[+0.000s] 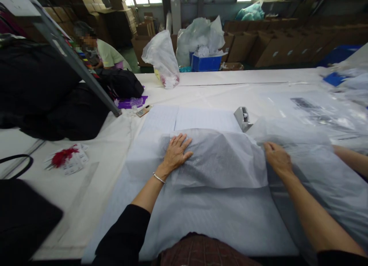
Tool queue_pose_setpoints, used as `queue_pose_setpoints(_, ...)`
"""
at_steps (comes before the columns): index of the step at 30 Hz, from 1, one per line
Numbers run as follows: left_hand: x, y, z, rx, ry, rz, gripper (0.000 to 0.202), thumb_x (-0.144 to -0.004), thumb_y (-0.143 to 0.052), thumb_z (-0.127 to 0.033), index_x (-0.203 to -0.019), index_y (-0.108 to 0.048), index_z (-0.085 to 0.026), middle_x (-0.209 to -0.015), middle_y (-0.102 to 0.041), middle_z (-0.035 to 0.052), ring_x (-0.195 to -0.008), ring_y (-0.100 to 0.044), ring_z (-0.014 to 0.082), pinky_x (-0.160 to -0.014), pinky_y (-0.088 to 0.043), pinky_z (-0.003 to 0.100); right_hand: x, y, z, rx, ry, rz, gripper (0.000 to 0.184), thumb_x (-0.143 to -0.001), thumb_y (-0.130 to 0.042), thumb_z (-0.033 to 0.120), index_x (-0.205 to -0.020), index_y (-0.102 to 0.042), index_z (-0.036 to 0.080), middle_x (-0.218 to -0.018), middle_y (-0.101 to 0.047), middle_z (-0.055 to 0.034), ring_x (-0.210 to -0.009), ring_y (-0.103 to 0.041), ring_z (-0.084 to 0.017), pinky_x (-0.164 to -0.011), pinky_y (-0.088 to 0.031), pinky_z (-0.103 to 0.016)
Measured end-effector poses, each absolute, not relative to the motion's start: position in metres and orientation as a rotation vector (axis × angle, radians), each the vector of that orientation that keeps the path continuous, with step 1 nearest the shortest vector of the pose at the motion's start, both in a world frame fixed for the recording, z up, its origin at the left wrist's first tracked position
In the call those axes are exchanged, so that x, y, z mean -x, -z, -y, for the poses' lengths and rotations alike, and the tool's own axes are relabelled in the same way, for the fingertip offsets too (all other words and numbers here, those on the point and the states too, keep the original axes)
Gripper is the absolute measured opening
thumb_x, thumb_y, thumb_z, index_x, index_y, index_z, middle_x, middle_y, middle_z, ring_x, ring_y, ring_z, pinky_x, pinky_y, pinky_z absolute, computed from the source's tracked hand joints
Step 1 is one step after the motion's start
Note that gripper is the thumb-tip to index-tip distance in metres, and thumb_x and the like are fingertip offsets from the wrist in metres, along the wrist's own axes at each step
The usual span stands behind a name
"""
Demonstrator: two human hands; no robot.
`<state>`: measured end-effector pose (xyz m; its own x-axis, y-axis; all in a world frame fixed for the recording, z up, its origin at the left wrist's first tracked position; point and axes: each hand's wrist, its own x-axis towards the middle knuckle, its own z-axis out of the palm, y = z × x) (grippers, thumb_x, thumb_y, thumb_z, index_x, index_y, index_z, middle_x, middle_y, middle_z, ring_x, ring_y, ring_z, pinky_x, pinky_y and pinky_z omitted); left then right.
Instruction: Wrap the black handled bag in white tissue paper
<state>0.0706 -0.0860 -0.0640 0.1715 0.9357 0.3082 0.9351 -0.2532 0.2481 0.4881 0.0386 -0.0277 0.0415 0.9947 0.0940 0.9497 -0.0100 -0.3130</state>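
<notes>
A sheet of thin white tissue paper (pixel 224 162) lies folded over a pale flat packet on the white table (pixel 230 81). My left hand (pixel 176 152) rests flat on the paper's left part, fingers stretched out. At the paper's right edge, my right hand (pixel 277 158) has its fingers curled down onto the sheet; whether they pinch it I cannot make out. A larger stack of pale sheets (pixel 207 216) lies beneath, reaching to the table's near edge.
A grey tape dispenser (pixel 243 118) stands just behind the paper. Black garments (pixel 51 101) pile up at the left under a slanted metal bar (pixel 74 58). Red-stringed tags (pixel 66 158) lie at left. Plastic bags (pixel 162 58) and a seated person (pixel 100 53) are farther back.
</notes>
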Motion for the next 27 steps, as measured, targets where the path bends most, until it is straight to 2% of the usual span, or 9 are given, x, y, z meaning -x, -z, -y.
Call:
queue_pose_setpoints(3,-0.072,0.063,0.085,-2.385,-0.647,-1.91,0.059,-0.097,-0.052,-0.053,-0.148,-0.047,-0.024,-0.157,-0.042,0.0107,-0.149,-0.031,0.0276,-0.123,-0.021,0.049,-0.432,-0.007,-0.036,1.541,0.028,1.998,0.052,-0.098,-0.034,0.044,-0.133,-0.059,0.015,-0.137,-0.061,-0.0166,-0.132,-0.053,-0.029,-0.114,-0.038,-0.046)
queue_pose_setpoints(6,-0.073,0.064,0.085,-2.382,-0.679,-1.911,0.058,-0.097,-0.051,-0.053,-0.146,-0.048,-0.023,-0.156,-0.044,0.011,-0.148,-0.032,0.0279,-0.123,-0.022,0.049,-0.349,-0.02,-0.011,1.104,0.072,2.271,0.05,-0.1,-0.037,0.046,-0.142,-0.052,0.021,-0.148,-0.053,-0.0113,-0.143,-0.039,-0.028,-0.121,-0.022,-0.055)
queue_pose_setpoints(8,-0.075,0.065,0.086,-2.396,-0.712,-1.921,0.057,-0.098,-0.05,-0.051,-0.147,-0.047,-0.022,-0.155,-0.044,0.0117,-0.148,-0.033,0.0268,-0.123,-0.022,0.047,-0.301,-0.006,0.011,0.974,0.072,2.467,0.054,-0.099,-0.042,0.05,-0.146,-0.047,0.025,-0.156,-0.043,-0.0086,-0.148,-0.029,-0.03,-0.122,-0.013,-0.059)
queue_pose_setpoints(11,-0.078,0.068,0.091,-2.435,-0.734,-1.951,0.054,-0.1,-0.045,-0.045,-0.148,-0.046,-0.018,-0.155,-0.044,0.0135,-0.147,-0.034,0.0249,-0.123,-0.022,0.045,-0.264,0.032,0.034,0.967,0.022,2.638,0.061,-0.098,-0.042,0.057,-0.15,-0.043,0.024,-0.158,-0.04,-0.0083,-0.149,-0.026,-0.032,-0.122,-0.012,-0.061)
queue_pose_setpoints(14,-0.08,0.072,0.1,-2.477,-0.71,-2.001,0.056,-0.102,-0.04,-0.043,-0.15,-0.043,-0.016,-0.156,-0.043,0.0139,-0.148,-0.032,0.0256,-0.124,-0.018,0.047,-0.263,0.056,0.038,1.007,-0.008,2.69,0.069,-0.096,-0.041,0.063,-0.152,-0.04,0.023,-0.158,-0.039,-0.0091,-0.149,-0.026,-0.033,-0.121,-0.012,-0.062)
queue_pose_setpoints(19,-0.078,0.081,0.12,-2.524,-0.65,-2.051,0.063,-0.102,-0.036,-0.05,-0.156,-0.031,-0.018,-0.161,-0.032,0.0124,-0.152,-0.024,0.0268,-0.126,-0.009,0.05,-0.27,0.052,0.038,1.0,-0.018,2.706,0.078,-0.093,-0.04,0.07,-0.154,-0.035,0.022,-0.162,-0.032,-0.0108,-0.151,-0.022,-0.034,-0.121,-0.013,-0.061)
queue_pose_setpoints(22,-0.08,0.087,0.131,-2.515,-0.624,-2.08,0.069,-0.1,-0.037,-0.053,-0.158,-0.026,-0.016,-0.163,-0.028,0.0126,-0.153,-0.019,0.0272,-0.126,-0.004,0.051,-0.268,0.054,0.048,0.896,0.03,2.7,0.078,-0.093,-0.04,0.07,-0.154,-0.035,0.022,-0.162,-0.031,-0.0102,-0.151,-0.02,-0.032,-0.122,-0.008,-0.06)
queue_pose_setpoints(27,-0.088,0.091,0.154,-2.429,-0.585,-2.203,0.069,-0.1,-0.044,-0.043,-0.158,-0.023,-0.014,-0.165,-0.024,0.0128,-0.154,-0.014,0.026,-0.127,-0.005,0.05,-0.267,0.066,0.057,0.825,0.058,2.681,0.074,-0.093,-0.046,0.067,-0.152,-0.039,0.024,-0.16,-0.035,-0.0105,-0.15,-0.022,-0.033,-0.12,-0.004,-0.062)
